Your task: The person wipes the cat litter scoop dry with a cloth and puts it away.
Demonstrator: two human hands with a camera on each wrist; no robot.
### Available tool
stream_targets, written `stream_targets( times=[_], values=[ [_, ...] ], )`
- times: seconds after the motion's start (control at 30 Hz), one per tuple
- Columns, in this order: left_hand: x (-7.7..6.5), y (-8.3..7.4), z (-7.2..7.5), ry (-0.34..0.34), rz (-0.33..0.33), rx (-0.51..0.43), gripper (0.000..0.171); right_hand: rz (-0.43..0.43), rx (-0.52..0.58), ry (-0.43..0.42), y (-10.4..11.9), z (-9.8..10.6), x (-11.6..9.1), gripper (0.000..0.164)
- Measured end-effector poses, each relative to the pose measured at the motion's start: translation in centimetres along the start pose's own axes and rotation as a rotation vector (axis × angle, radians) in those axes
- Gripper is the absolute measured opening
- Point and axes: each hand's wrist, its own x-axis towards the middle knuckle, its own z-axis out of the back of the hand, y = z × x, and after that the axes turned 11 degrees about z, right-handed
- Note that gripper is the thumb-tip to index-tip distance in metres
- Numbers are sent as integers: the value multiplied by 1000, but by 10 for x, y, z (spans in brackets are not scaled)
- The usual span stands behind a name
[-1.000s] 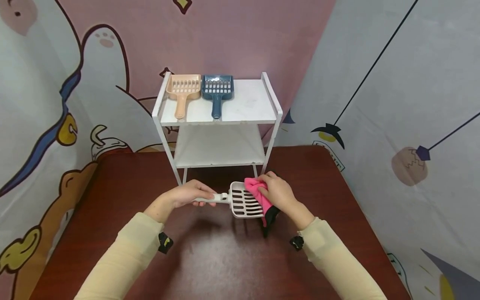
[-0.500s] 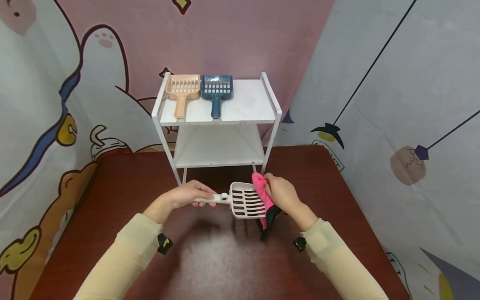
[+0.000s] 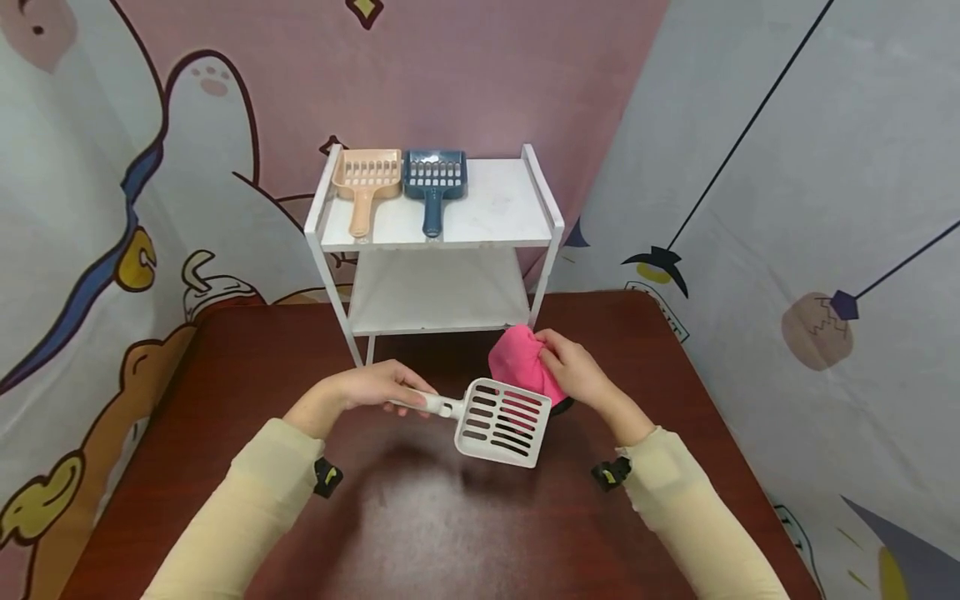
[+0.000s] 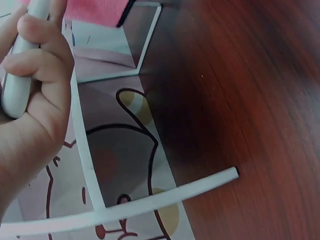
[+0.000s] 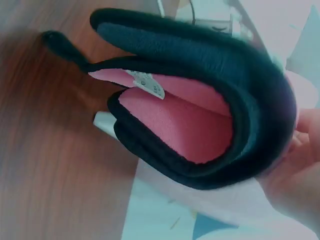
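Note:
My left hand grips the handle of a white slotted litter scoop, which it holds above the table with the slotted head tilted toward me. In the left wrist view, fingers curl round its white handle. At the scoop's far right edge, my right hand pinches a bunched pink cloth with black trim. Part of that cloth lies behind the scoop and shows through its slots. In the right wrist view, the folded cloth shows dark trim, a small white tag and a dark loop.
Behind the hands stands a white two-tier rack on the brown table. A beige litter scoop and a dark blue litter scoop lie side by side on its top tier. Cartoon-printed sheets line the back and sides.
The white scoop's head has dropped lower and tilted down to the right. My right hand has shifted slightly right, and the pink cloth has moved from across the scoop's right edge to behind it.

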Motion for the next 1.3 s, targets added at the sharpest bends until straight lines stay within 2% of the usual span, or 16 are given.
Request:
stream_targets(
  times=[0.1,0.23,0.4,0.5,0.73,0.83,1.03,1.3],
  values=[
    [4,-6,-2,-5,-9,28,27,63,45,60,10,-3,5,19],
    [5,-11,-2,-51,-11,65,25,111,153,153,15,-5,11,19],
    [5,-15,-1,-71,-44,110,25,110,355,287,11,-5,15,21],
    [4,-17,-1,-79,-51,105,25,73,421,328,8,-6,15,22],
    [3,-15,-1,-88,-40,84,25,16,478,340,2,-3,12,28],
    [2,-14,0,-96,-46,64,25,-14,512,318,0,1,10,29],
    [-1,-10,4,-109,-56,47,26,-10,516,278,-6,10,5,31],
    [-4,-2,9,-142,-29,25,28,-50,528,228,-16,17,-1,28]
  ],
)
